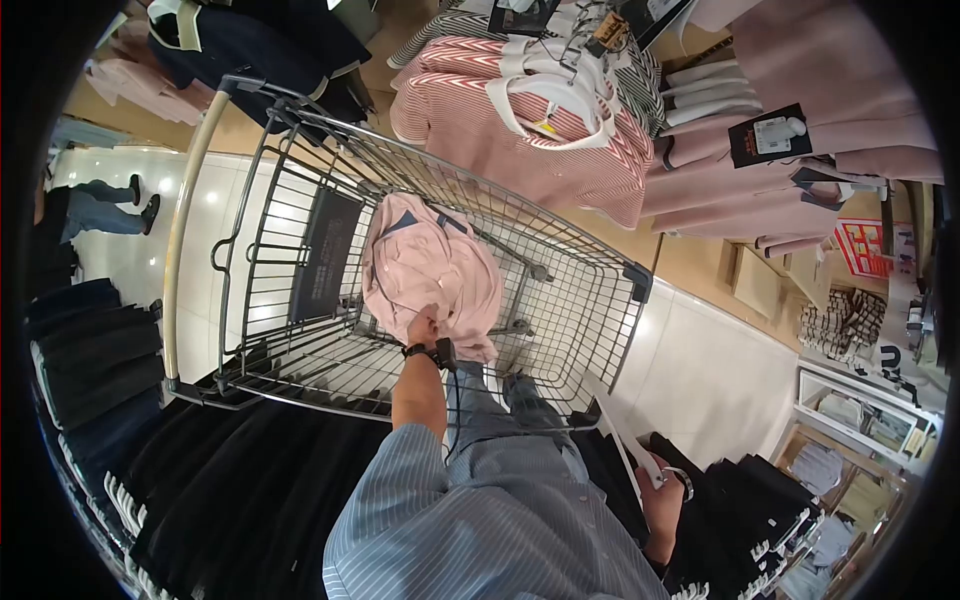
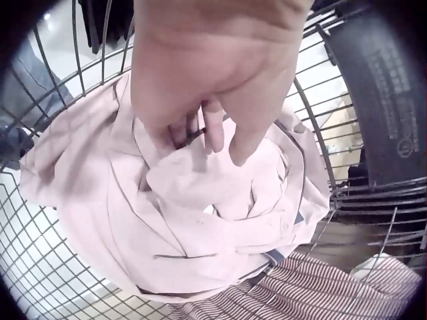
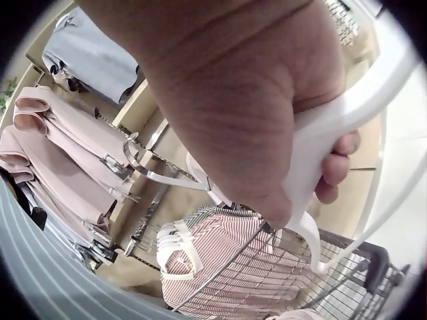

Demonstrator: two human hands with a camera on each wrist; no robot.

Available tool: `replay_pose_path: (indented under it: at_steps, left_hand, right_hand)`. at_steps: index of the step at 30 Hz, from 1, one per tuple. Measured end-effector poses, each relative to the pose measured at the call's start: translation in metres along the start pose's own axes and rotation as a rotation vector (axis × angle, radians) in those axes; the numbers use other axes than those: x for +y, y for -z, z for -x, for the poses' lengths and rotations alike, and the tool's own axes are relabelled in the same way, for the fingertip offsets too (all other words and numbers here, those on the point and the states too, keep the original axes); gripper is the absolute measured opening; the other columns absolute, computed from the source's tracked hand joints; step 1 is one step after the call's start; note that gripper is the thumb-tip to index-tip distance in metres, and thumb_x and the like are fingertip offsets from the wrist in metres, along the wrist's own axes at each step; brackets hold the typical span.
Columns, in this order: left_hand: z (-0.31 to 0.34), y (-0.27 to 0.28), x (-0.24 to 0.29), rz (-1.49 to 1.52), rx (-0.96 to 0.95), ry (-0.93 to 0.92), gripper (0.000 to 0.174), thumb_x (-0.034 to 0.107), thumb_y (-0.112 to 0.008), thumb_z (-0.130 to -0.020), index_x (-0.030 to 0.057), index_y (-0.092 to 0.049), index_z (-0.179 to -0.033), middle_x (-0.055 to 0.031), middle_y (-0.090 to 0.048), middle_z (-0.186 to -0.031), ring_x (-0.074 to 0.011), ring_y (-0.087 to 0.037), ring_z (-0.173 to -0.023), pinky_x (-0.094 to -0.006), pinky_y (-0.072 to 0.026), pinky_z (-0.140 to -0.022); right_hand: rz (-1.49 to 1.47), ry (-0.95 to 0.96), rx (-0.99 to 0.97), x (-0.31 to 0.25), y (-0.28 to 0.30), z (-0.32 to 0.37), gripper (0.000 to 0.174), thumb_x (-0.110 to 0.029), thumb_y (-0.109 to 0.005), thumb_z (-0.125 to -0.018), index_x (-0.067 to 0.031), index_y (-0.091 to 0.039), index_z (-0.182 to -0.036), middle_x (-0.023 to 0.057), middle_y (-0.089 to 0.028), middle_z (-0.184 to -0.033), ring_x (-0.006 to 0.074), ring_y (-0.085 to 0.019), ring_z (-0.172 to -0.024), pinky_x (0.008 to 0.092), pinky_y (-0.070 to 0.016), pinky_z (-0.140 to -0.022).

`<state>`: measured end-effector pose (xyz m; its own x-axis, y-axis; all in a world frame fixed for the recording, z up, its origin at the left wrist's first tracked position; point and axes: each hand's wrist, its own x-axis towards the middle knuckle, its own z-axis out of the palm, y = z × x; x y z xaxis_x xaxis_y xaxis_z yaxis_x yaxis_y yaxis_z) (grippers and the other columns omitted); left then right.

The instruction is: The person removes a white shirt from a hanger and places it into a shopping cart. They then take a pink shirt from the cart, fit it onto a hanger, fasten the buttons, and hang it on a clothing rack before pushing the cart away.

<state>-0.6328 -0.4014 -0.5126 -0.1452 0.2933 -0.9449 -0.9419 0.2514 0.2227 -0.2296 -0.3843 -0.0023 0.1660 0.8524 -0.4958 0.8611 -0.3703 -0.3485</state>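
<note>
A pink garment [image 1: 435, 265] with dark trim lies bunched inside the wire shopping cart [image 1: 560, 225]. My left hand [image 1: 424, 330] is at its near edge; in the left wrist view the hand [image 2: 217, 73] reaches down with bent fingertips [image 2: 212, 127] pinching a fold of the garment [image 2: 200, 233]. Low on the right of the head view, my right hand [image 1: 660, 490] grips a white hanger [image 1: 625, 435] beside the cart. The right wrist view shows the hand [image 3: 247, 100] with fingers curled round the hanger's body [image 3: 313, 147]; no garment shows on it.
Red-and-white striped shirts [image 1: 560, 130] and pink garments [image 1: 740, 190] hang beyond the cart. Dark folded clothes [image 1: 250, 490] on white hangers lie at the near side. A person's legs [image 1: 95, 205] are at the far left. Shelves [image 1: 850, 480] stand at the right.
</note>
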Motion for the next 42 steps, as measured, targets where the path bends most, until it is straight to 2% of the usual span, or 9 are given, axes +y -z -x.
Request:
replay_pose_path:
  at_steps: [3,14,19,20,21,24,30,36,42]
  left_hand:
    - [0.016,-0.016,0.007,0.363,0.019,-0.139,0.017,0.016,-0.071,-0.083,0.0064,-0.062,-0.093,-0.0022,-0.051,-0.075,-0.0172,-0.05,-0.067,-0.0338,-0.0473,-0.063]
    - [0.007,0.026,0.053,-0.115,0.159,-0.371,0.014,0.01,-0.062,-0.08,0.0037,-0.052,-0.072,-0.0069,-0.042,-0.062,-0.0212,-0.048,-0.064,-0.0444,-0.0435,-0.054]
    - [0.07,0.043,0.092,-0.766,0.185,-0.916,0.06,0.018,-0.088,-0.054,-0.0017,-0.059,-0.104,-0.0109,-0.065,-0.089,-0.0189,-0.065,-0.087,-0.0327,-0.0533,-0.075]
    - [0.083,0.048,0.1,-0.85,-0.003,-1.11,0.038,0.03,-0.068,-0.083,0.0019,-0.059,-0.106,-0.014,-0.062,-0.101,-0.0302,-0.064,-0.097,-0.0391,-0.056,-0.074]
    - [0.09,0.043,0.109,-0.651,-0.092,-0.895,0.036,0.028,-0.068,-0.084,0.0022,-0.059,-0.108,-0.0137,-0.063,-0.101,-0.0295,-0.064,-0.096,-0.0382,-0.0565,-0.075]
    - [0.188,-0.021,0.16,-0.068,-0.353,-0.224,0.032,0.02,-0.065,-0.086,0.003,-0.06,-0.113,-0.0127,-0.065,-0.102,-0.0275,-0.067,-0.094,-0.0354,-0.0578,-0.075]
    - [0.495,-0.136,0.159,-0.136,-0.584,-0.895,0.028,0.01,-0.065,-0.084,0.0028,-0.059,-0.111,-0.008,-0.065,-0.099,-0.0209,-0.066,-0.086,-0.0346,-0.0556,-0.078]
    - [0.695,-0.177,0.085,-0.196,-0.781,-1.654,0.079,0.012,-0.055,-0.067,-0.0073,-0.034,-0.14,-0.0229,-0.05,-0.13,-0.036,-0.054,-0.118,-0.0454,-0.0451,-0.101]
    - [0.799,-0.212,0.021,-0.121,-1.406,-1.445,0.052,0.009,-0.057,-0.08,-0.0097,-0.047,-0.127,-0.0194,-0.061,-0.114,-0.0253,-0.063,-0.099,-0.0372,-0.0504,-0.089]
  right_hand:
    - [0.006,0.013,0.019,-0.004,0.005,0.001,0.031,-0.011,-0.066,-0.087,-0.0012,-0.065,-0.116,0.0013,-0.061,-0.069,0.0067,-0.051,-0.056,0.0249,-0.0413,-0.052]
    - [-0.026,0.207,0.059,0.009,0.009,-0.001,0.032,-0.012,-0.067,-0.085,0.0012,-0.065,-0.114,0.0138,-0.069,-0.088,0.0211,-0.065,-0.078,0.0307,-0.0498,-0.072]
    - [-0.06,0.26,0.066,0.011,0.024,-0.001,0.032,-0.014,-0.068,-0.084,0.001,-0.067,-0.111,0.0199,-0.069,-0.098,0.0342,-0.066,-0.091,0.0386,-0.0498,-0.082]
    - [-0.023,0.291,0.082,0.018,0.026,-0.004,0.03,-0.014,-0.068,-0.085,0.0006,-0.066,-0.111,0.0176,-0.069,-0.101,0.0334,-0.067,-0.091,0.0383,-0.0503,-0.082]
    - [0.015,0.32,0.098,0.028,0.029,-0.007,0.029,-0.014,-0.068,-0.085,0.0002,-0.066,-0.11,0.0154,-0.069,-0.104,0.0327,-0.067,-0.091,0.038,-0.0507,-0.081]
    - [0.077,0.413,0.181,0.052,0.039,-0.01,0.027,-0.013,-0.067,-0.087,-0.001,-0.065,-0.111,0.0139,-0.069,-0.106,0.0323,-0.067,-0.09,0.0378,-0.0518,-0.081]
    - [-0.131,0.47,0.2,0.099,0.071,-0.021,0.024,-0.013,-0.066,-0.087,0.0029,-0.066,-0.106,0.0135,-0.069,-0.108,0.0319,-0.067,-0.089,0.0364,-0.0523,-0.08]
    - [-0.222,0.405,0.196,0.161,0.092,-0.027,0.026,-0.015,-0.069,-0.086,0.0004,-0.067,-0.107,0.014,-0.07,-0.103,0.0276,-0.068,-0.086,0.0323,-0.0524,-0.078]
    - [-0.398,0.481,0.27,0.227,0.11,-0.023,0.028,-0.012,-0.071,-0.084,-0.001,-0.067,-0.109,0.0123,-0.071,-0.096,0.024,-0.067,-0.081,0.0305,-0.0519,-0.076]
